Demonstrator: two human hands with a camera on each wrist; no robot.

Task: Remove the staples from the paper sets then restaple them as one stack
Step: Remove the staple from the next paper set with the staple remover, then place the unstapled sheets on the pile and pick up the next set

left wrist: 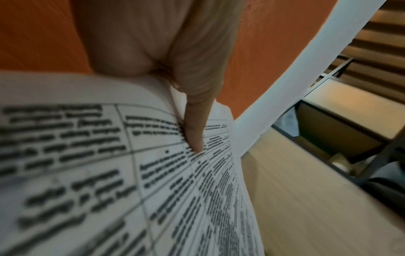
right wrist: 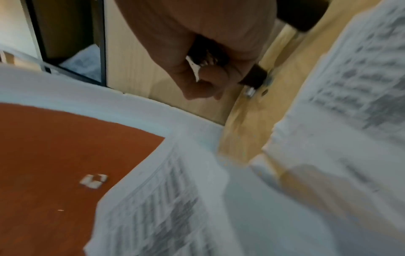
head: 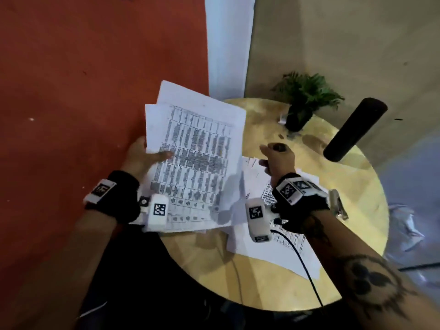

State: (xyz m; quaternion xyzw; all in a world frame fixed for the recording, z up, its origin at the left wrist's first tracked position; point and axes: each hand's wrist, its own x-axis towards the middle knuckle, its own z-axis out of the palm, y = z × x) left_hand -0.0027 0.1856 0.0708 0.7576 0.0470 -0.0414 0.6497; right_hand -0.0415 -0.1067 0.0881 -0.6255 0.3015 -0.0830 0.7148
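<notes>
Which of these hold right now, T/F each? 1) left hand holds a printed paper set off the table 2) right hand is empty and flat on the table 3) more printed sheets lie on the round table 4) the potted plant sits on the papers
1) The left hand holds a printed paper set lifted off the round table: true.
2) The right hand is empty and flat on the table: false. Its fingers are curled round a small dark tool, raised above the table.
3) More printed sheets lie on the table: true.
4) The potted plant sits on the papers: false. It stands on bare tabletop at the far side, apart from them.
</notes>
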